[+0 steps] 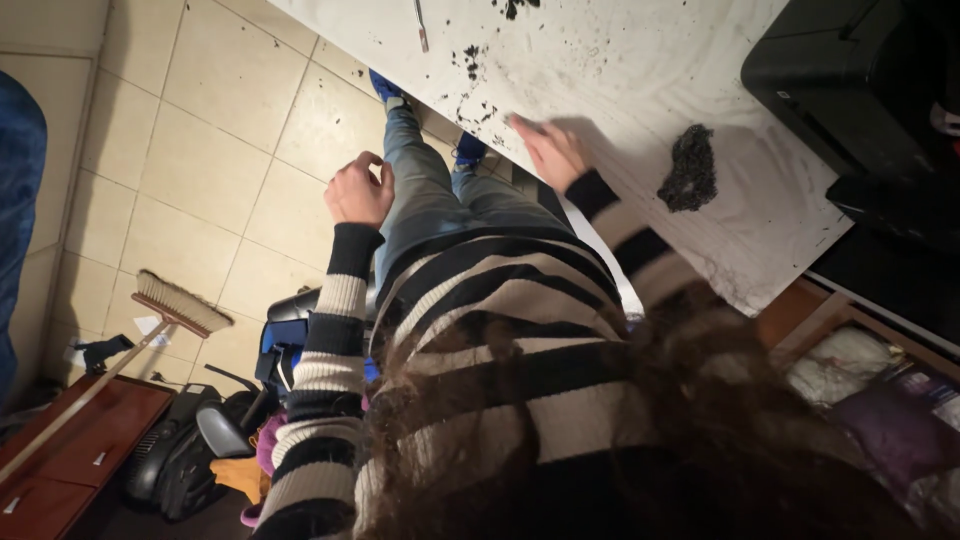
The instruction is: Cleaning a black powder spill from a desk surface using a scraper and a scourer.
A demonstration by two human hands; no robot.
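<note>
A table (600,60) fills the upper right of the frame. On it, right of centre, lies a heap of debris (688,170); scattered specks (470,62) lie along its left edge near the top. One hand (549,148) rests flat on the table just left of the heap. The other hand (358,190) hangs off the table, left of centre. A broom (180,305) lies on the floor (200,130) at lower left. A dark appliance (850,80) occupies the upper right corner.

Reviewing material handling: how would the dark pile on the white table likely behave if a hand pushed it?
The dark pile looks like loose crumbs, so it would probably spread rather than slide whole. Scattered specks near the flat right hand suggest it scatters easily and is light. The white table shows smears, so it may smudge.
</note>
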